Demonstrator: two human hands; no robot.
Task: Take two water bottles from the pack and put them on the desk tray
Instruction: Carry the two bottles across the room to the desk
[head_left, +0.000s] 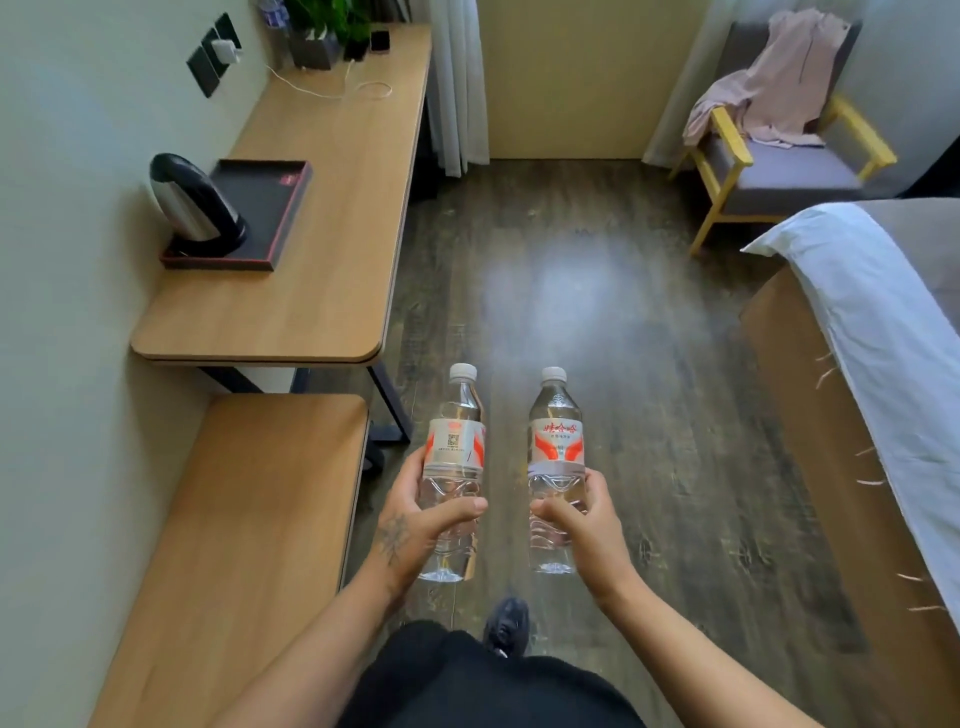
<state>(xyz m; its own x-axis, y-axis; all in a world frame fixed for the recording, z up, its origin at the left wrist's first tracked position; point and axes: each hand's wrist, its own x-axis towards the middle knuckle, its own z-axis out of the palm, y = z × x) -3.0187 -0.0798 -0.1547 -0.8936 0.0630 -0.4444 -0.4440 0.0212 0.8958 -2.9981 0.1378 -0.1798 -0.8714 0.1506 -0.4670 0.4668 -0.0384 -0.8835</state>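
A: How far along is this?

B: About halfway, I'd judge. The left hand (415, 525) is wrapped around one water bottle (453, 467), and the right hand (582, 519) grips the second bottle (555, 467). Both bottles are upright, caps on, held out over the floor (597, 291) in front of the body. The pack they come from is not in view.

A: So the picking up is done?

B: It looks that way. What is left is carrying them to the tray (260, 208) and setting them down. The tray lies ahead and to the left of both hands, well apart from them, on the wooden surface (311, 260) along the wall.

A: Is there room on it?

B: A kettle (192, 200) stands at the nearer end of the tray. The farther part looks bare, so both bottles should fit there.

A: Give me the counts.

B: Two bottles, one per hand, the same kind with red and white labels and pale caps. One tray, one kettle. Nothing else on the tray that I can make out.

A: Anything between the hands and the tray?

B: A lower wooden bench (249, 545) lies just left of the left hand, nearer than the tray's surface. To the right of the right hand is a bed (883, 338).
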